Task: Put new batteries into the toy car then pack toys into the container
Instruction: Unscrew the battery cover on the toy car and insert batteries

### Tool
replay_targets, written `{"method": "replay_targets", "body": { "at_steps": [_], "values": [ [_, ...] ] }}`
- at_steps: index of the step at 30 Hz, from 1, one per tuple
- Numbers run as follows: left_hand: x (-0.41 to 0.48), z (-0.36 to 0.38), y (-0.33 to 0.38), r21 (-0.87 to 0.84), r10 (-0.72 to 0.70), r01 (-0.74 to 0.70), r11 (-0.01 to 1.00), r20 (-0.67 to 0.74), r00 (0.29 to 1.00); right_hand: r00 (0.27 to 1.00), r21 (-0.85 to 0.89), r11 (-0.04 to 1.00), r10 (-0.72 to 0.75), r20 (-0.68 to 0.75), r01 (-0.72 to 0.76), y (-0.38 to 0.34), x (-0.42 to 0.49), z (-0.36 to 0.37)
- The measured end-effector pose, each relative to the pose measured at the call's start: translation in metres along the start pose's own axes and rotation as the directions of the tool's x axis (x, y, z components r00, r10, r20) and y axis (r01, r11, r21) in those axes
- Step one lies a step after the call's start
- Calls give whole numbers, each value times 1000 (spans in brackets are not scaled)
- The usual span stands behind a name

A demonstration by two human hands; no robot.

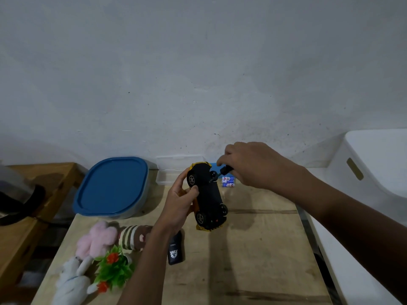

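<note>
Your left hand (178,203) grips the car (208,199) belly up over the tabletop (264,249), so your right hand (248,166), pinching the screwdriver (223,171), can reach its underside. The batteries (228,182) lie just behind.

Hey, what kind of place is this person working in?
Probably a home room, not a workshop: a plywood table against a plain wall, holding plush toys and a blue-lidded container.

Tabletop (253,249): container (111,187) at 10 o'clock, plush toys (97,256) at 8 o'clock. Batteries (228,182) at 12 o'clock, behind toy car (208,199).
</note>
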State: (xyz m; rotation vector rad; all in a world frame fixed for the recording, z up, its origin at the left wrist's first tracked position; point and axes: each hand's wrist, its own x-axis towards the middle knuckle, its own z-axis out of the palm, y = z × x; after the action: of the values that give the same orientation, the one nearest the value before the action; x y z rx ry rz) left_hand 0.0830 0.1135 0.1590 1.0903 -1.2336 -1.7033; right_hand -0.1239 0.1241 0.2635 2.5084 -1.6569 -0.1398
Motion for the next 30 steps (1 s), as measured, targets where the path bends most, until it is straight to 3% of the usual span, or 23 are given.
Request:
{"method": "replay_targets", "body": {
  "at_steps": [4, 19, 23, 28, 30],
  "values": [
    [0, -3, 2, -23, 9, -10, 1000, -10, 1000, 972, 133, 975, 153, 177, -177, -1, -1, -6],
    [0, 2, 1, -42, 38, -40, 998, -39, 999, 999, 17, 999, 39, 6, -40, 1, -4, -11],
    [3, 4, -3, -47, 32, -34, 998, -41, 999, 999, 52, 998, 30, 39, -32, 3, -4, -12],
    [4, 7, -1, -46, 46, -48, 998, -30, 998, 970, 90, 979, 162, 182, -181, 6, -3, -12],
    [4, 7, -1, -50, 44, -45, 998, -29, 999, 971, 92, 983, 140, 195, -160, 7, -3, -12]
  ]
}}
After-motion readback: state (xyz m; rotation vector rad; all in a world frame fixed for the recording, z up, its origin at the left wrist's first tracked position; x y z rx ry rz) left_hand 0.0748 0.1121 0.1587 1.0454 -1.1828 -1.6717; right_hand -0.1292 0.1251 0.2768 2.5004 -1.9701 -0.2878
